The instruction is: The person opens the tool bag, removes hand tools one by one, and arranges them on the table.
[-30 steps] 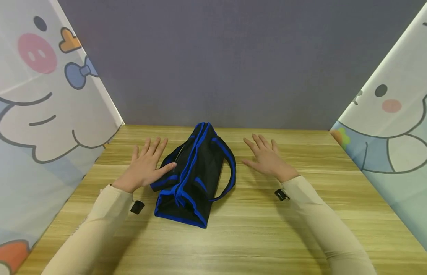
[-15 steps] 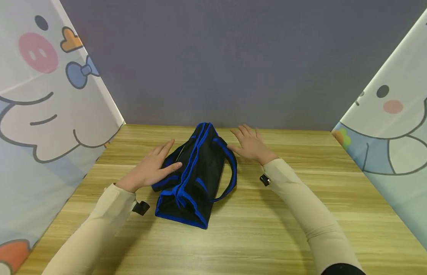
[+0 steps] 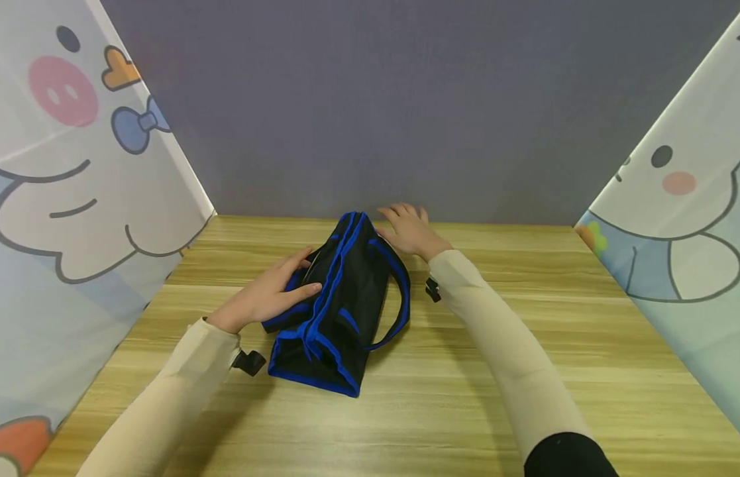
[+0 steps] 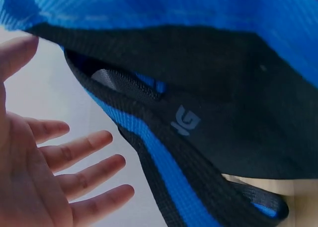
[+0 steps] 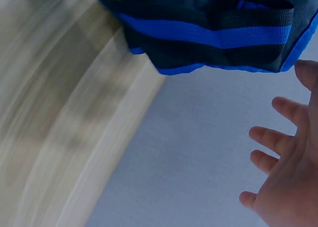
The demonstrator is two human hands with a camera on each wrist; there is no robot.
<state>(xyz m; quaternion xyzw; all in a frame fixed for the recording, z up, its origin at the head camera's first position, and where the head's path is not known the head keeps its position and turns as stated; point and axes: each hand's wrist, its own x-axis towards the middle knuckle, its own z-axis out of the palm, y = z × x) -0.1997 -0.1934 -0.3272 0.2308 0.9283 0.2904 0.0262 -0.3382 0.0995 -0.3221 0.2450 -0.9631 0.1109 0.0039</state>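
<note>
A black fabric bag with blue trim stands on the wooden table, with a strap handle on each long side. My left hand is at the bag's left side, its thumb reaching over the top edge. In the left wrist view its fingers are spread beside the black and blue handle, not curled round it. Near the bag's far right corner is my right hand. The right wrist view shows its fingers extended and apart, with the thumb close to the blue-edged corner.
The wooden table reaches back to a grey panel. Cartoon-printed panels stand at the left and the right. A small black wrist device hangs at the left cuff.
My right hand has moved left and away from me, to the bag's far corner. The left hand has shifted right, closer over the bag's side. The bag has stayed in place.
</note>
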